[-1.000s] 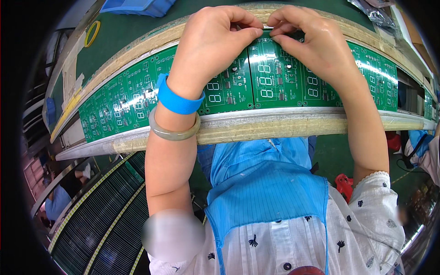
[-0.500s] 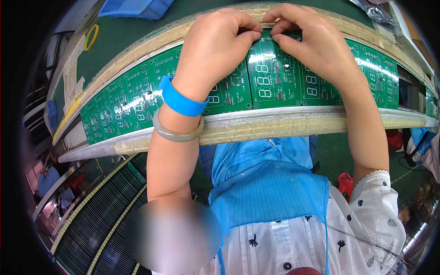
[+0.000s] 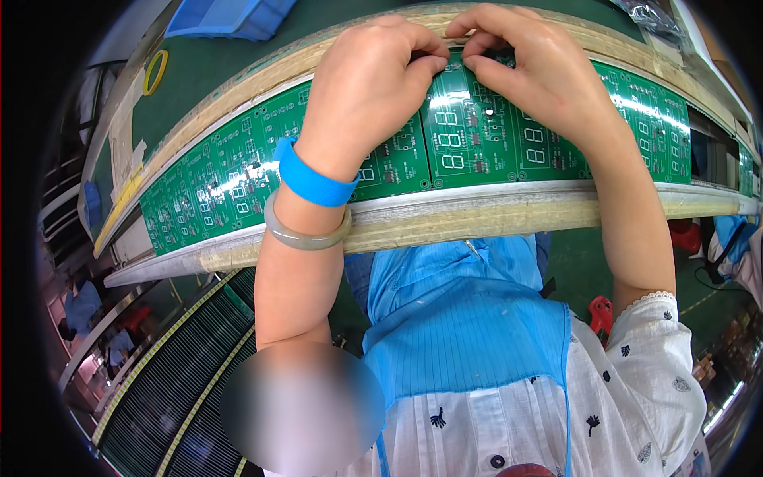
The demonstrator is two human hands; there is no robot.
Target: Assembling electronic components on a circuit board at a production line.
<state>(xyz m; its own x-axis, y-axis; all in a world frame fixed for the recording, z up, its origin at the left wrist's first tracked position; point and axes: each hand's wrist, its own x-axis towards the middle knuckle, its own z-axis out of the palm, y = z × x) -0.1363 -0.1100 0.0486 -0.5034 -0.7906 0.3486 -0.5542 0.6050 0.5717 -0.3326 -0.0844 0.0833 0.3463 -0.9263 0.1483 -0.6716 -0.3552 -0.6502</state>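
Note:
A row of green circuit boards (image 3: 477,159) with white digit outlines and small black chips lies in a long rail. My left hand (image 3: 373,87) reaches over the boards, its thumb and forefinger pinched at the far edge of a middle board. Close beside it, my right hand (image 3: 540,75) has its fingers curled and thumb bent in at the same far edge. Whatever lies between the fingertips of either hand is too small to make out. On my left wrist are a blue band (image 3: 318,179) and a pale bangle (image 3: 306,230).
Wooden-edged rails (image 3: 477,222) run along both sides of the boards. A blue plastic bin (image 3: 230,17) and a yellow tape ring (image 3: 156,73) lie beyond the far rail. Black slotted racks (image 3: 175,374) stand at lower left. A clear plastic bag (image 3: 656,24) lies at far right.
Both hands and the middle boards appear slightly farther left in the picture. The bin shifts left a little too. Both hands keep nearly the same finger pose.

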